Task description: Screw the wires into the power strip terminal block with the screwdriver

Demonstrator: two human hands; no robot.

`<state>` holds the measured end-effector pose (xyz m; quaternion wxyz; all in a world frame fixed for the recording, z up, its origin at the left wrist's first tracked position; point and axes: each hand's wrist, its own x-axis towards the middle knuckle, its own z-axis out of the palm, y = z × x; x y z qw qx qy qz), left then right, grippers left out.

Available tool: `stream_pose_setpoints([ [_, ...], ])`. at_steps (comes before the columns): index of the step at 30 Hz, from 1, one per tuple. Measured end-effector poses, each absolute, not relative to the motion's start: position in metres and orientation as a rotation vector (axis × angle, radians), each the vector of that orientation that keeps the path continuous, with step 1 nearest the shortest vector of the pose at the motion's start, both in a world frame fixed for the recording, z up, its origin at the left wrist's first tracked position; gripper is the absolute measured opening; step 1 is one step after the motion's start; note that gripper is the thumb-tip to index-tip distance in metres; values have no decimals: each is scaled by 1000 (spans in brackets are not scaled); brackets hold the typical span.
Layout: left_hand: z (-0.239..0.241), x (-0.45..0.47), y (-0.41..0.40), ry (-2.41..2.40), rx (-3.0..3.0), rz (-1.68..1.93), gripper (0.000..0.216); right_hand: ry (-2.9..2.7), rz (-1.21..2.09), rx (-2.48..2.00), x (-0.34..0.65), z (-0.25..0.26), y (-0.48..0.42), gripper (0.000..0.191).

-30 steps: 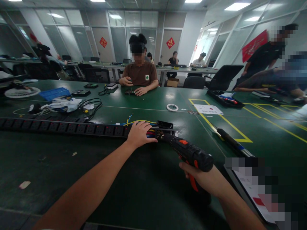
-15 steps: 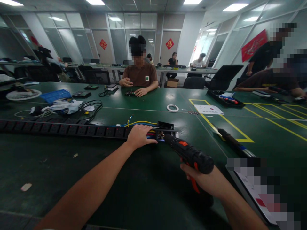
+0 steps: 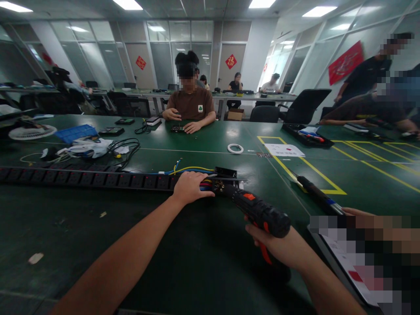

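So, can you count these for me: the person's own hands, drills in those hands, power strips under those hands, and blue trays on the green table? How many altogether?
Hands: 2 (left hand, right hand)
Drill: 1
Power strip: 1
Blue tray: 1
Total: 5

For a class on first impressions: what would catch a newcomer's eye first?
Probably the black and orange drill right of centre, in the right hand, aimed at the right end of the long socket strip. The left hand lies on that strip, near mid-picture. Yellow lines on the table stand out at right.
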<state>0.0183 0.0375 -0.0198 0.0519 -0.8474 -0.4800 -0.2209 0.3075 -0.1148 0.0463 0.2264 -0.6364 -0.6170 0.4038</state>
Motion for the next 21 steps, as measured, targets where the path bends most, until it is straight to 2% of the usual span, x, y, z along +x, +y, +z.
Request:
stream_pose_setpoints([
  [21,-19,19,35,-1477,-2557,-660,82,-1706,1075,-1661,306,46,-115,16],
])
